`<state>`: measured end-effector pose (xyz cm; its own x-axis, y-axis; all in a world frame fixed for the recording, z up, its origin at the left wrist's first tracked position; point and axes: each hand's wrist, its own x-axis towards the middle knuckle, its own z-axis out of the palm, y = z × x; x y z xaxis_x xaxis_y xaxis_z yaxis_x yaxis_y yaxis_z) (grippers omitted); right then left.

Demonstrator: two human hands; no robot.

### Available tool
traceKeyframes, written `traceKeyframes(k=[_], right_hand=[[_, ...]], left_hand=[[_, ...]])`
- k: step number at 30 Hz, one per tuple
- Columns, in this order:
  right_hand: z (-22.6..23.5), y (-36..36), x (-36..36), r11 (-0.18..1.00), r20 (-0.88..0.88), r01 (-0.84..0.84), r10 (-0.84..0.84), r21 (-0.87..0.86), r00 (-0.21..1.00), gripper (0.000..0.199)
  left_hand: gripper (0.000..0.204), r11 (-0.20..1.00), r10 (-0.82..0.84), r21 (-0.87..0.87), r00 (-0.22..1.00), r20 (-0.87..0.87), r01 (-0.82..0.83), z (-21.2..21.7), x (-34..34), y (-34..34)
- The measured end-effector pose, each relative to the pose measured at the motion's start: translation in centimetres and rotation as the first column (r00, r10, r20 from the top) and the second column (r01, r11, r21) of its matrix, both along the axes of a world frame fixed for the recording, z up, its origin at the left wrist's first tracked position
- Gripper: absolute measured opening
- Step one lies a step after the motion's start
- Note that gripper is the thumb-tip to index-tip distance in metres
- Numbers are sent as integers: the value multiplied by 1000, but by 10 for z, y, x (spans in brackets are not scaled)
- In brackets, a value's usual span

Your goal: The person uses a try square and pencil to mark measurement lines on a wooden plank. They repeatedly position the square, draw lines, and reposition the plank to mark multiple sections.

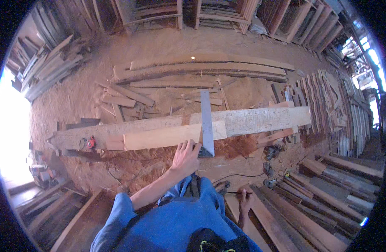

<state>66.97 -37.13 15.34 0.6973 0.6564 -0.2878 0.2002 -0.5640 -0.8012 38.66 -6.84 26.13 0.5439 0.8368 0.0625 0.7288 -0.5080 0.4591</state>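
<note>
Crosswise over the pale board [167,136] lies the metal square [206,117], its blade running roughly twelve to six o'clock. The nearer left hand [186,157] grasps its lower end, the square toward one o'clock; from the distant right hand [245,201], whose hold I cannot tell, toward eleven.

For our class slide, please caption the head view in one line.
The left hand holds a square across a pale board lying on a longer plank.
</note>
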Motion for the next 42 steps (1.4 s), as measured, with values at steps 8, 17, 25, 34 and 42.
traceKeyframes(k=[8, 17, 25, 34, 42], right_hand=[[61, 128, -4, 956, 113, -166, 142, 242, 983, 24], [151, 347, -105, 496, 145, -836, 833, 234, 534, 25], [138, 380, -156, -21, 294, -1000, 956, 0, -20, 17], [117, 409, -122, -107, 263, -993, 958, -49, -117, 17], [131, 424, -35, 85, 75, -987, 993, 137, 96, 15]], left_hand=[[42, 801, 566, -478, 715, 411, -359, 17, -22, -3], [15, 555, 741, -650, -47, 670, -519, 20, -53, -20], [18, 273, 523, -802, -618, 587, -531, 17, -67, -73], [21, 142, 315, -803, -742, 592, -579, 3, -4, -86], [23, 119, 329, -887, -826, 458, -445, -35, 68, -40]])
